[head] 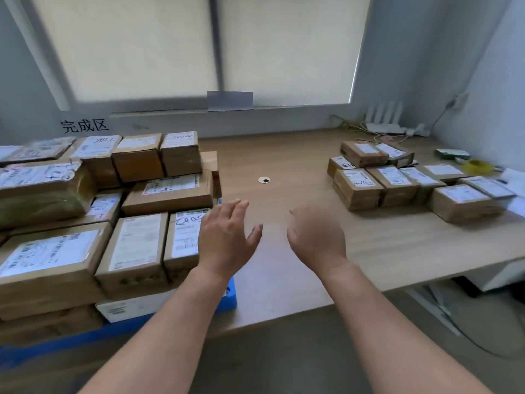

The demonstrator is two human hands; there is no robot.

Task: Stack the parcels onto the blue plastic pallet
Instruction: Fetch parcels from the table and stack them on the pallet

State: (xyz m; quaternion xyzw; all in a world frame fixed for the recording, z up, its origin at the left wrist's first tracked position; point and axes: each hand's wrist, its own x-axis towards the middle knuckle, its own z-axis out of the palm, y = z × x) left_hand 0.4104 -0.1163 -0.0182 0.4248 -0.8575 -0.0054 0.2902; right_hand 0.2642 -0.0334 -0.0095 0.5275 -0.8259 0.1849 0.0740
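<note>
Several brown cardboard parcels with white labels are stacked in layers (136,245) on the blue plastic pallet (230,297) at the left of the wooden table. Another group of several parcels (397,183) lies on the table at the right. My left hand (227,240) hovers with straight fingers just right of the stack, in front of the nearest labelled parcel (184,237), holding nothing. My right hand (315,237) hangs over the bare table middle, fingers loosely curled and empty.
The table (284,274) has a small round cable hole (264,180) in its middle. A white router (386,120), cables and a yellow item (478,166) sit at the back right corner. Windows with blinds stand behind. Floor shows below the front edge.
</note>
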